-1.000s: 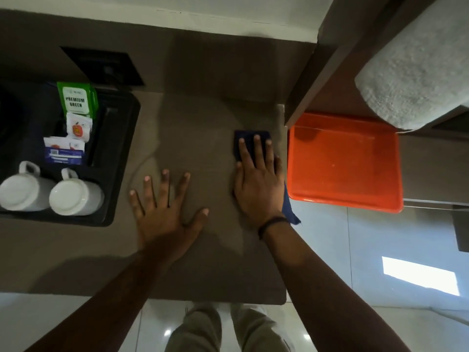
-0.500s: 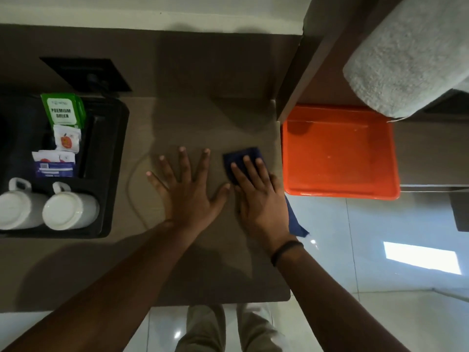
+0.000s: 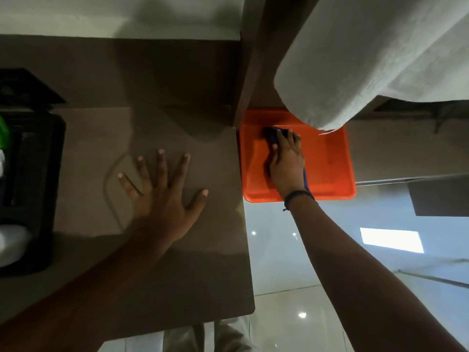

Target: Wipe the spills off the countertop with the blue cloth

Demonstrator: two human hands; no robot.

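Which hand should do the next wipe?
The right hand: it already presses the blue cloth, now in the orange tray. The left hand lies flat and bare on the countertop.

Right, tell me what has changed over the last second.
The right hand carried the dark blue cloth rightward off the brown countertop into the orange plastic tray, pressing it flat there. The left hand remains spread flat on the countertop. The black tray at the left has not been touched.

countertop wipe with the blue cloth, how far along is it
Done: the countertop shows no obvious spills, though dim light hides detail. In hand: the right hand presses the blue cloth into the orange tray; the left hand rests flat on the counter. Left: probably just letting go.
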